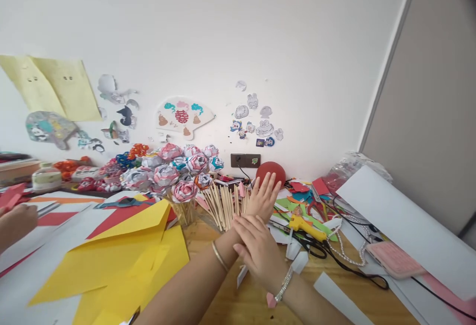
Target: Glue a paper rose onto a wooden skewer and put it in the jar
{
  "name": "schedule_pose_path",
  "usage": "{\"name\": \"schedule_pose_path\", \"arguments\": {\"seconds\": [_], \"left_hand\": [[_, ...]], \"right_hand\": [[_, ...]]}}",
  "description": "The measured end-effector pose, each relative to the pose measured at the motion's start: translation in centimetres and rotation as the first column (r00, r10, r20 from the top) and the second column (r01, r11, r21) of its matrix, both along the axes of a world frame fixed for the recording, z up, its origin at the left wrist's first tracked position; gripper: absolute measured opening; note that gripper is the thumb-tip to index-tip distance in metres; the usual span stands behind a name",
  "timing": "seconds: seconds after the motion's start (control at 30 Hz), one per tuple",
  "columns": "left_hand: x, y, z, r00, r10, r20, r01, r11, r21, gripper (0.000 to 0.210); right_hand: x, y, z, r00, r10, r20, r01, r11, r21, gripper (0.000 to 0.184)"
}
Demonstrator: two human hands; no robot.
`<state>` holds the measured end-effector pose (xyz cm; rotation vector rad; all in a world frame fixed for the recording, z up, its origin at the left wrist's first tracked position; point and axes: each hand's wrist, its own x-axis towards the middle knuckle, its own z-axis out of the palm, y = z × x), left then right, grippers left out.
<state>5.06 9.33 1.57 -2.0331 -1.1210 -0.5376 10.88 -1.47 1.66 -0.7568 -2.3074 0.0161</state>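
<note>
My left hand [265,197] reaches forward over the table with its fingers spread and nothing in them. Behind its fingertips is a round red object [270,170], perhaps a balloon. Across the back of my left wrist lies my right hand [258,245], its fingers stretched out flat on the skin. To the left of my wrists stand thin wooden sticks [222,206] in a bundle, partly hidden by the left hand. A yellow glue gun [307,227] lies just right of my hands, with black-handled scissors [312,244] beside it.
At the left edge another person's hand [17,226] holds red paper and something silver. Yellow paper [126,260] covers the left table. Paper flowers [165,174] stand at the back. A pink box-shaped device [394,259], cables and a white paper roll [405,226] are at right.
</note>
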Motion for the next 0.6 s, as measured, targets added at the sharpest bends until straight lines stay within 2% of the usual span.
{"name": "schedule_pose_path", "arguments": {"seconds": [0.07, 0.13, 0.2, 0.27, 0.43, 0.5, 0.6], "left_hand": [[0.4, 0.1, 0.2, 1.000, -0.003, -0.015, 0.003, 1.000, -0.010, 0.059], [0.8, 0.4, 0.3, 1.000, -0.006, -0.026, 0.005, 1.000, -0.022, 0.059], [1.1, 0.9, 0.2, 1.000, 0.001, -0.021, -0.001, 0.999, -0.037, 0.057], [1.3, 1.7, 0.1, 1.000, 0.021, 0.003, -0.021, 0.998, -0.053, 0.056], [1.1, 3.3, -0.2, 0.996, 0.067, 0.061, -0.062, 0.994, -0.094, 0.060], [0.7, 3.8, -0.3, 0.992, 0.089, 0.087, -0.080, 0.991, -0.105, 0.062], [0.1, 4.4, -0.3, 0.982, 0.130, 0.137, -0.114, 0.987, -0.117, 0.066]], "right_hand": [[-0.3, -1.0, 0.3, 0.989, 0.144, 0.023, -0.146, 0.987, 0.061, 0.047], [-0.9, -2.1, 0.2, 0.948, 0.309, 0.078, -0.317, 0.940, 0.122, 0.056], [-1.6, -2.9, -0.1, 0.922, 0.378, 0.081, -0.386, 0.908, 0.164, 0.062], [-2.2, -3.4, -0.2, 0.928, 0.372, 0.031, -0.370, 0.909, 0.193, 0.058], [-2.0, -4.5, 0.2, 0.941, 0.333, -0.054, -0.301, 0.901, 0.311, 0.026], [-2.0, -5.3, -0.3, 0.947, 0.286, -0.144, -0.219, 0.907, 0.360, 0.016], [-2.1, -6.4, -1.8, 0.939, 0.225, -0.261, -0.110, 0.913, 0.392, 0.017]]}}
